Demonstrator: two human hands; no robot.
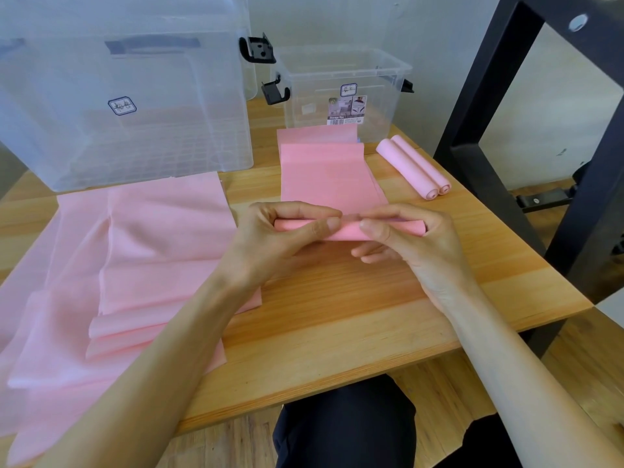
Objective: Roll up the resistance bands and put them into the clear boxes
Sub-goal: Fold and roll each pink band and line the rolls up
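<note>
A pink resistance band [331,173] lies flat on the wooden table [337,319], stretching from the small clear box [341,92] toward me. Its near end is wound into a short roll [347,231]. My left hand [287,238] grips the roll's left part with thumb and fingers curled round it. On the right part, my right hand [405,241] pinches the roll the same way. Two finished pink rolls [413,167] lie side by side to the right of the band. A large clear box [125,96] stands at the back left.
Several unrolled pink bands [118,265] are spread in a loose pile over the table's left half, partly hanging off the near edge. A black metal frame [506,130] stands just right of the table. My dark-clothed knee [344,427] shows below the front edge.
</note>
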